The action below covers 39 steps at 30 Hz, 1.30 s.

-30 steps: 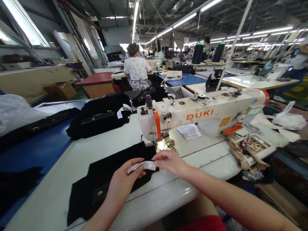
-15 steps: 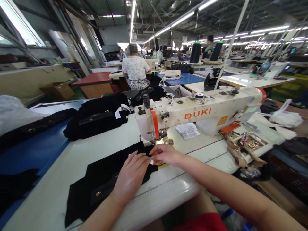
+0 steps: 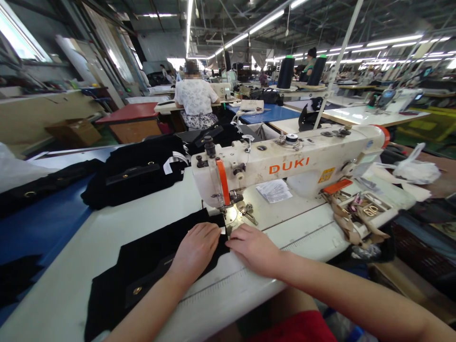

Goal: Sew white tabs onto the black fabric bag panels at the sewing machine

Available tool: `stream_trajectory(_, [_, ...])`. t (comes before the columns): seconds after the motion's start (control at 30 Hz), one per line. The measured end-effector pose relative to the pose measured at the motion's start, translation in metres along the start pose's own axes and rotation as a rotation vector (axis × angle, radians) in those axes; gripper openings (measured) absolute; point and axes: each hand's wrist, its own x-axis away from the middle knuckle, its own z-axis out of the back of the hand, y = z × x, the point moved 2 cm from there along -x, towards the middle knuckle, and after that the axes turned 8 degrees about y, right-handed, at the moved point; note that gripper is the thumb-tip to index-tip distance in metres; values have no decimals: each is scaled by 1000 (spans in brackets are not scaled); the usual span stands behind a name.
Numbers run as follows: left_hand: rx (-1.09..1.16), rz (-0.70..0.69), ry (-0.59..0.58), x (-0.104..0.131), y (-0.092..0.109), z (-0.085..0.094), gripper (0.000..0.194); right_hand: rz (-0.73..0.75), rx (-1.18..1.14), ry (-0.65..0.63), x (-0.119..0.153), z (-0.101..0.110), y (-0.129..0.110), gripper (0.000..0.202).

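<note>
Red cloth [image 3: 302,327] is showing below the near edge of the white table [image 3: 156,213], and a ruler scale [image 3: 210,289] is running along that edge. Just beyond it, a black fabric piece [image 3: 142,256] is lying flat, stretching from the near left part of the table toward the needle area; a dark strip with a gold-coloured fitting [image 3: 137,290] is crossing it. The left hand [image 3: 199,247] is resting palm down over the fabric, fingers together and slightly bent, with a small white strip [image 3: 223,230] poking out at its fingertips. The right hand [image 3: 254,249] is curling beside it, fingers bunched at the fabric's right end. How firmly either hand is gripping, I cannot tell. A brass-coloured metal piece [image 3: 249,213] is sitting beyond the right hand, on the bed of the sewing machine [image 3: 256,164], where printed papers [image 3: 273,191] are also lying. Toward the table's right end, a parts tray [image 3: 388,204] is standing. Black fabric bundles [image 3: 142,154] are lying by the table's far left edge. Farther off, a person [image 3: 195,102] in a patterned top is sitting, facing away.
</note>
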Motion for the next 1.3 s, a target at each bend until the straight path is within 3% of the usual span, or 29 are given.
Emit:
stream_trajectory(0.3, [-11, -30, -98, 2, -2, 2, 29, 52, 98, -26, 1, 3, -2, 20])
stream_trajectory(1.0, [-94, -79, -62, 5, 2, -5, 30, 43, 74, -8, 4, 0, -1, 21])
stream_trajectory(1.3, [-52, -14, -128, 9, 0, -7, 33, 1, 111, -30, -16, 0, 10, 18])
